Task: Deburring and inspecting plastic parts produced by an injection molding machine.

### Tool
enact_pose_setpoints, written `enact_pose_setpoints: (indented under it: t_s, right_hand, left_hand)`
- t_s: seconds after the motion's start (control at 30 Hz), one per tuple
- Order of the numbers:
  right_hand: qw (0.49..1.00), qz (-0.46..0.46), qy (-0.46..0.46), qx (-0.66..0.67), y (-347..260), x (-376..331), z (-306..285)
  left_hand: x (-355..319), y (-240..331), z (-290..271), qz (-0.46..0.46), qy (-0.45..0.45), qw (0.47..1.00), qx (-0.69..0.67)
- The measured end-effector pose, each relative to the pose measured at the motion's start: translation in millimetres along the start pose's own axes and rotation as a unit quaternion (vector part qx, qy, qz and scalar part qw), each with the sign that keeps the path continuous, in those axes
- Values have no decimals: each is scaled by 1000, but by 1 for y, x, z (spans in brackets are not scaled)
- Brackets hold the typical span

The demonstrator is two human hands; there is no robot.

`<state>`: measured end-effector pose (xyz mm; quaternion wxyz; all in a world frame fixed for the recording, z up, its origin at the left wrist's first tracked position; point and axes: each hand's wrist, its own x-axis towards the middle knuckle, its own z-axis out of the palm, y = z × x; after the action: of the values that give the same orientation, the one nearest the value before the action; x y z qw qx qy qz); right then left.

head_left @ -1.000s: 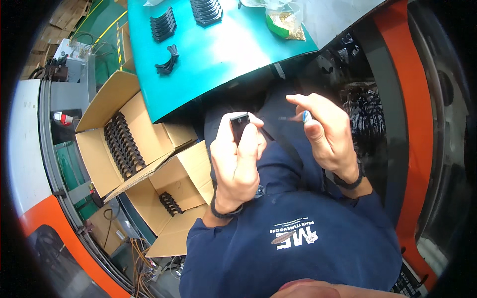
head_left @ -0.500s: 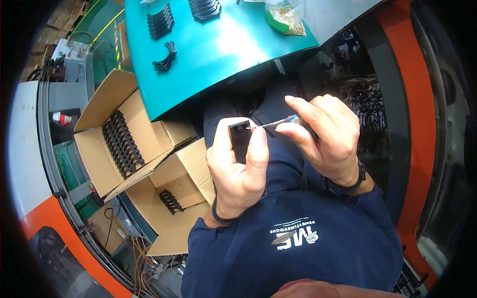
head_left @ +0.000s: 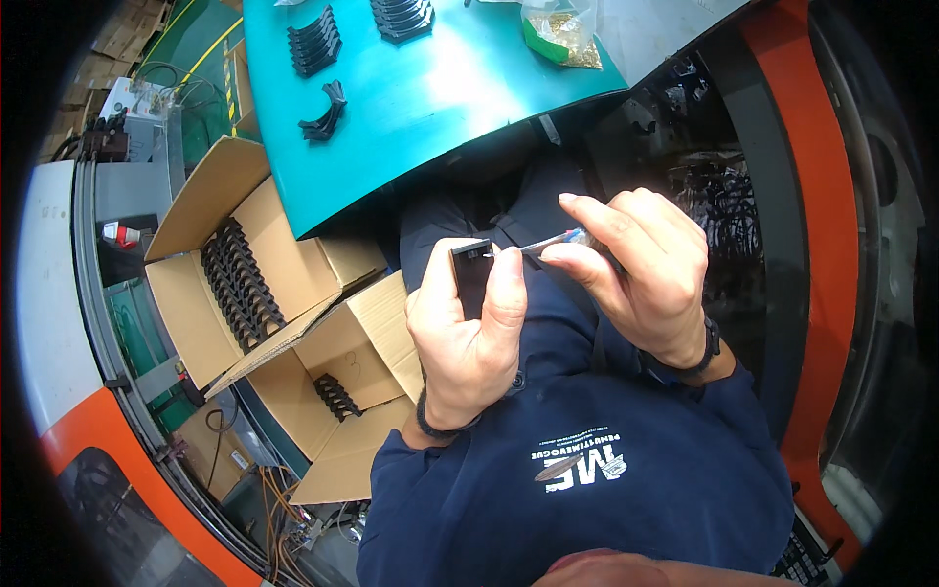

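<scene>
My left hand (head_left: 465,342) is closed around a black plastic part (head_left: 472,279), its flat end turned up between thumb and fingers. In my right hand (head_left: 641,264) is a thin metal-tipped tool (head_left: 543,244) with some blue and red near its grip; most of its handle is hidden by the fingers. The tool's tip reaches the upper edge of the black part, beside my left thumb. Whether it actually touches the part is too small to tell. Both hands are above my lap, in front of the table.
A green-topped table (head_left: 391,127) stands ahead, bearing rows of curved black parts (head_left: 315,44), a loose pair (head_left: 325,112) and a clear bag of small brass-coloured pieces (head_left: 567,34). To the left, two open cartons (head_left: 284,225) hold more black parts. An orange machine frame (head_left: 827,245) rises at right.
The black part has tilted slightly in my left hand, and the tool has shifted a little against its upper edge. Otherwise both hands keep nearly the same place.
</scene>
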<state>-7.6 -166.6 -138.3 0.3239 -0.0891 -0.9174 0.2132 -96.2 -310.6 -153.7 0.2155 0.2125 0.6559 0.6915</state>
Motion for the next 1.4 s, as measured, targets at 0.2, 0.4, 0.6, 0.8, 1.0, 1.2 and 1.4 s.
enact_pose_setpoints:
  t_s: [0.2,0.4,0.6,0.8,1.0,1.2,1.4]
  right_hand:
    - [1000,3,14,3,1,-1,1]
    - [1000,15,8,10,0,0,-1]
    - [999,36,28,11,6,-4,0]
    - [997,70,20,29,5,-6,-1]
    - [999,26,16,22,0,2,-1]
    - [1000,-26,-2,-5,-1,4,2]
    - [999,-32,-1,-16,-3,4,3]
  left_hand:
    - [0,0,0,0,-4,1000,11]
    - [0,0,1,-12,1,999,-29]
    - [4,2,-4,-33,-19,985,-171]
    - [6,-2,-5,-33,-30,974,-224]
    - [3,1,-1,-44,-6,979,-201]
    - [1,5,0,-39,10,992,-116]
    - [0,-3,-2,-13,27,998,-53]
